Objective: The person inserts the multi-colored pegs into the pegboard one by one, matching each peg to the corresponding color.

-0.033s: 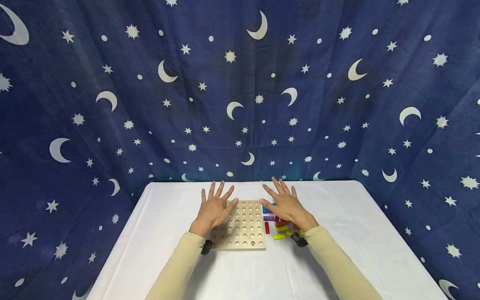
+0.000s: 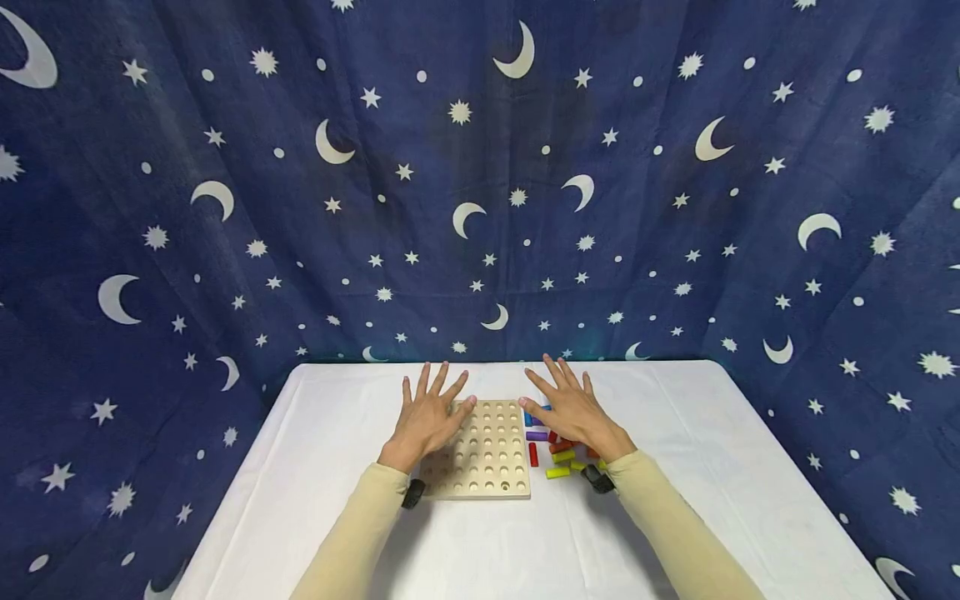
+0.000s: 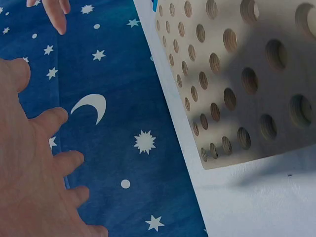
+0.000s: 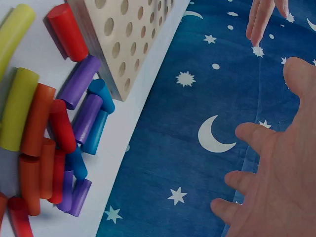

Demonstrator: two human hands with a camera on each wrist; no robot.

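My left hand (image 2: 426,425) is held above the left part of a square wooden pegboard (image 2: 480,497), its fingers spread and holding nothing. Rows of round holes cover the board, and one hole near the front right corner looks darker. To the right, my right hand (image 2: 577,414) hovers over a pile of coloured pegs, also with fingers spread and nothing in it. In the right wrist view the pile shows yellow pegs (image 4: 19,109), orange pegs (image 4: 37,121), red pegs (image 4: 68,32), purple pegs (image 4: 80,82) and blue pegs (image 4: 95,132). My right hand hides part of the pile in the head view.
A white cloth covers the table (image 2: 300,517). Behind the table's far edge hangs a dark blue curtain (image 2: 420,242) with white moons and stars. The pegs lie close along the board's right side. A dark band (image 2: 413,493) sits at the left wrist.
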